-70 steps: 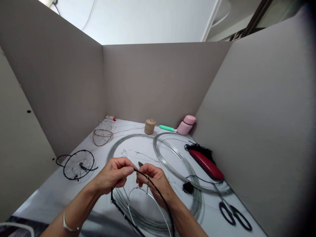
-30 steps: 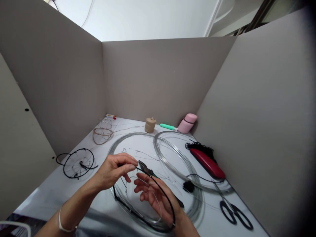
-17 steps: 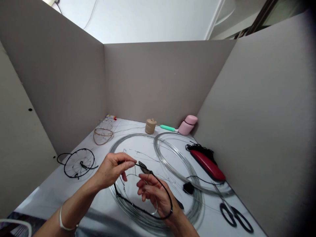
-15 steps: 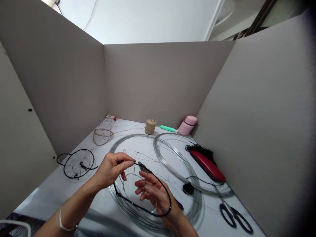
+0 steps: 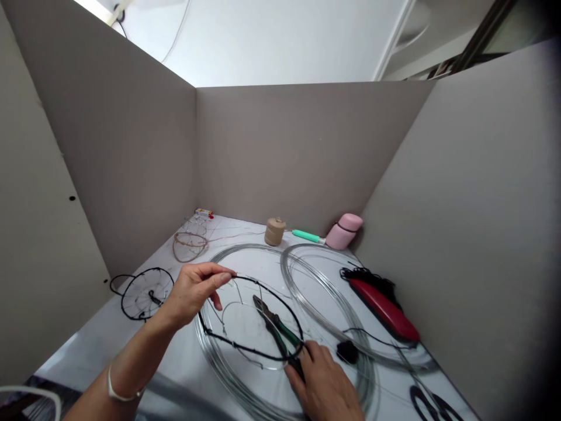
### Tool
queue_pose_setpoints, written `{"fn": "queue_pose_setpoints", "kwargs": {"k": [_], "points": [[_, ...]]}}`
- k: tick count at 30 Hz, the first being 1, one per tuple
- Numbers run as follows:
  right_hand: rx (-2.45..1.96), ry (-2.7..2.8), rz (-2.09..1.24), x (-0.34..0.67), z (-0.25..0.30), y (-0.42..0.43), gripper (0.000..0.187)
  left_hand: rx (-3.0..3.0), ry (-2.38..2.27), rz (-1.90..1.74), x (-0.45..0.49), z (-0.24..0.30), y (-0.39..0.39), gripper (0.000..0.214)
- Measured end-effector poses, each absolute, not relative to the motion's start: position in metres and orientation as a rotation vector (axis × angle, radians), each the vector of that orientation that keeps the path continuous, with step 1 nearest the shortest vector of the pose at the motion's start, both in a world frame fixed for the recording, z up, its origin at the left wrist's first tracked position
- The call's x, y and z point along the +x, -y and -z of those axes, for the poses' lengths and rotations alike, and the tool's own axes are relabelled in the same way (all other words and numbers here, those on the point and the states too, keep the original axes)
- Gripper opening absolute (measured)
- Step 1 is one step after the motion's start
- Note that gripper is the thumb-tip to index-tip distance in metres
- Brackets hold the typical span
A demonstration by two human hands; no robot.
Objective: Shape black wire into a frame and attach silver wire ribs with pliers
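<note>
Between thumb and fingertips, my left hand (image 5: pixel 199 290) pinches the far rim of a black-wrapped wire ring (image 5: pixel 243 347). Thin bare wire struts hang inside the ring, joined to a smaller silver wire hoop. Lower right, my right hand (image 5: pixel 325 377) has its fingers around the handles of a pair of pliers (image 5: pixel 280 328) with green and black grips. The plier jaws point up and left, seen through the ring, and the handle ends are hidden by my hand. Under both hands lies a large coil of silver wire (image 5: pixel 223 380).
A second wire coil (image 5: pixel 307 290), black cord ball (image 5: pixel 347 352), scissors (image 5: pixel 427 400) and red case (image 5: pixel 385 310) lie right. Behind are a twine spool (image 5: pixel 274 231), green-handled tool (image 5: pixel 305 235) and pink bottle (image 5: pixel 345 231). A finished-looking black wire frame (image 5: pixel 140 292) lies left. Grey panels (image 5: pixel 307 146) enclose the table.
My right hand has left the ring, moved down and right, and closed on the pliers' handles. My left hand still holds the ring. The view has shifted slightly.
</note>
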State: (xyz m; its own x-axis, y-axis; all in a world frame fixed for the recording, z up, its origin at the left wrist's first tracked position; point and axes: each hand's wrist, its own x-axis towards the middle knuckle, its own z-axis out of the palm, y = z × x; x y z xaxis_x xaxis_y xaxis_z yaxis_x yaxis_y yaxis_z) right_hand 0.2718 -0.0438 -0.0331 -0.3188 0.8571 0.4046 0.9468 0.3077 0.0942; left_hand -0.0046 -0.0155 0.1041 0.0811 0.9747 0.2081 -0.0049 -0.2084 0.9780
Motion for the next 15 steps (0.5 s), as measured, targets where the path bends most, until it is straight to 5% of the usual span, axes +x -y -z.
{"fn": "queue_pose_setpoints", "kwargs": {"k": [10, 15], "points": [[-1.637, 2.379, 0.541, 0.276, 0.039, 0.032, 0.01, 1.243, -0.98, -1.359, -0.006, -0.106, 0.018, 0.023], [-1.56, 2.142, 0.01, 0.26, 0.003, 0.036, 0.019, 1.189, -0.903, -1.358, -0.001, -0.098, 0.018, 0.029]]}}
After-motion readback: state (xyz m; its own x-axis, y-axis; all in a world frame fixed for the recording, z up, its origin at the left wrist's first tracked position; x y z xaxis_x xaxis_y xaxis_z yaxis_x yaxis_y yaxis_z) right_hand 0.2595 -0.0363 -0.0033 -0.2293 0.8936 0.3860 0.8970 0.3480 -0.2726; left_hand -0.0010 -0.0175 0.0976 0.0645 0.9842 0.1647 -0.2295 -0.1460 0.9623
